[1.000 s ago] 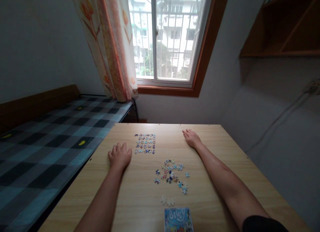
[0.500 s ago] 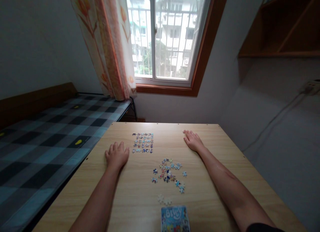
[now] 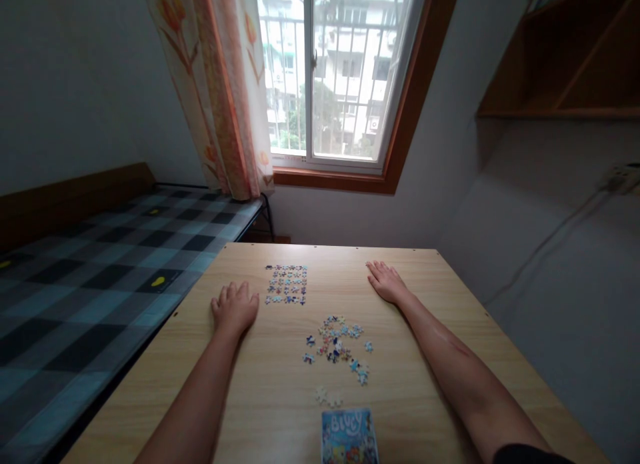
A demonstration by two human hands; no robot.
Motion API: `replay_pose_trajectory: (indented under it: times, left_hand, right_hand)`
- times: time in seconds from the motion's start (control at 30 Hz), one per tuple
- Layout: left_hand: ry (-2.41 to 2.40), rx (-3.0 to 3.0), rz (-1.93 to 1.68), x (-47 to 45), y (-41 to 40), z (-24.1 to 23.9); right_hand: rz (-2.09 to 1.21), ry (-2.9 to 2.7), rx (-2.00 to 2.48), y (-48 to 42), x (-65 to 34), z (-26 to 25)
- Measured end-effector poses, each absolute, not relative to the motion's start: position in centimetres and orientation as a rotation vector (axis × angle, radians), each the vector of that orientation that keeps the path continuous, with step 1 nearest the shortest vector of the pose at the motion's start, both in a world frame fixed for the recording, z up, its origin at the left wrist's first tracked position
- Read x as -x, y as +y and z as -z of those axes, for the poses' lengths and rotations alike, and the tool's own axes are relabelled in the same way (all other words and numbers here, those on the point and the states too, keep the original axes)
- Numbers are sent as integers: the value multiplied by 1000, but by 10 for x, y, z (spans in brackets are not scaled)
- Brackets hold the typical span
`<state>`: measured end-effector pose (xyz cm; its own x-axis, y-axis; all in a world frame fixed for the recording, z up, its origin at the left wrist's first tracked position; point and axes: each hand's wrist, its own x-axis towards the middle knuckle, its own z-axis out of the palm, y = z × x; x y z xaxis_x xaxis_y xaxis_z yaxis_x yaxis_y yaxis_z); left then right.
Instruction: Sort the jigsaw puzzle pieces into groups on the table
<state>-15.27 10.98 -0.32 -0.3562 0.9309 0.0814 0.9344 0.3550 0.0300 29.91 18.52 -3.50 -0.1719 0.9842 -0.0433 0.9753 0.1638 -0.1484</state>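
Observation:
My left hand (image 3: 235, 306) rests on the wooden table with its fingers spread, holding nothing, just left of several rows of jigsaw puzzle pieces (image 3: 287, 283). My right hand (image 3: 385, 281) lies flat near the table's far edge, fingers stretched out. Any puzzle piece under its fingertips is hidden. Between my forearms sits a loose heap of puzzle pieces (image 3: 336, 341), with a few strays around it. Two pale pieces lie nearer me, just beyond a blue box (image 3: 349, 437) lettered "BLUEY".
The table (image 3: 270, 384) reaches toward the wall under a window (image 3: 345, 77). To the left stands a bed (image 3: 125, 251) with a checked cover, and a curtain (image 3: 215, 91) hangs above its far end. A wooden shelf (image 3: 575, 64) is fixed high on the right wall.
A small puzzle piece that showed at my right fingertips is now covered by them. My left hand has stayed in place. The view has shifted very slightly.

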Motion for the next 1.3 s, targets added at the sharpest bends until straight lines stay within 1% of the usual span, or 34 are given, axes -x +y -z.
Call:
replay_pose_trajectory:
  times: [0.7, 0.93, 1.0, 1.1, 1.17, 1.3]
  left_hand:
    - [-2530, 1763, 171, 152, 109, 4]
    - [-2544, 1766, 149, 149, 107, 0]
    - [-2554, 1760, 150, 149, 107, 0]
    - [-2566, 1762, 148, 149, 108, 0]
    - [-2563, 1771, 150, 149, 108, 0]
    - [-2547, 1779, 174, 150, 107, 1]
  right_hand:
    - [-220, -2363, 1932, 182, -303, 34]
    - [-235, -2346, 1920, 155, -291, 29]
    - [-265, -2388, 1842, 135, -282, 27]
    - [-384, -2521, 1390, 98, -266, 22]
    - [-447, -2535, 1181, 77, -257, 18]
    - [-487, -2517, 1098, 57, -246, 12]
